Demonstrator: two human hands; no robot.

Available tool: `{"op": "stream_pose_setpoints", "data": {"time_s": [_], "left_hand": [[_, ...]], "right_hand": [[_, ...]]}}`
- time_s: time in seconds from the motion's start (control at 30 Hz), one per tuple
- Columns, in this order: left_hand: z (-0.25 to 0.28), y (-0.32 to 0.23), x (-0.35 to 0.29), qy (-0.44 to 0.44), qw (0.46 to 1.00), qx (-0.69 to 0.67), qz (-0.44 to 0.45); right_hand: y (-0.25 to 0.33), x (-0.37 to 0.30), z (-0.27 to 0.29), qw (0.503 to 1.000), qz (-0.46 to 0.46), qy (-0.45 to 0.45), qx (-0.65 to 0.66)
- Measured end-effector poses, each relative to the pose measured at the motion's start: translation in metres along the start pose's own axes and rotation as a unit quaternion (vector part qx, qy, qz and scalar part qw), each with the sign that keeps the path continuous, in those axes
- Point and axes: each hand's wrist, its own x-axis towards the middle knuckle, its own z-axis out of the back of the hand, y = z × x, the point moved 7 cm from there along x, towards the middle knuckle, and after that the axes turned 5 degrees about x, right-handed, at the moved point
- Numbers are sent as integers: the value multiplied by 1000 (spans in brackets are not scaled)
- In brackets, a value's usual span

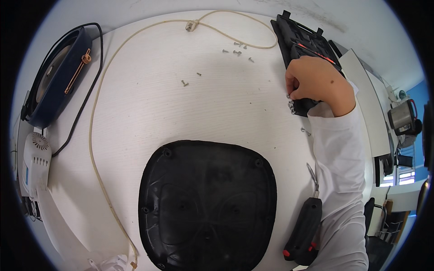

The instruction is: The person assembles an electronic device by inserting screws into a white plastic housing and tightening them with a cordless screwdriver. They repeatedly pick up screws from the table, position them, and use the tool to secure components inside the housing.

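Observation:
My right hand (318, 81) reaches to the far right, thumb and fingers pinched together on a small silver screw (288, 96). Just below the fingertips lies a cluster of screws (291, 107), beside the edge of an open black tool case (287, 43). Part of that case is hidden under my hand and sleeve. Near my right forearm rests a black cordless screwdriver (305, 228) with red buttons, its tip pointing away from me. A black, rounded-square plastic cover (208, 203) lies in front of me, with holes near its corners. My left hand is out of view.
Loose screws (237, 53) lie at the far side of the white table, two more (184, 83) left of them. A beige cable (92, 117) curves across the left. Along the left edge are a dark blue round-ended device (63, 81) with a black cord and a white hair dryer (37, 156).

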Motion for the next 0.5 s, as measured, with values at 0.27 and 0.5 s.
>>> {"op": "stream_pose_setpoints", "data": {"time_s": [0.27,0.5], "left_hand": [[-1,0,5,-21,1000,-1,7],[-2,-2,4,-55,998,11,17]], "right_hand": [[-3,-4,3,1000,14,6,17],[-1,-1,0,997,52,-33,36]]}}
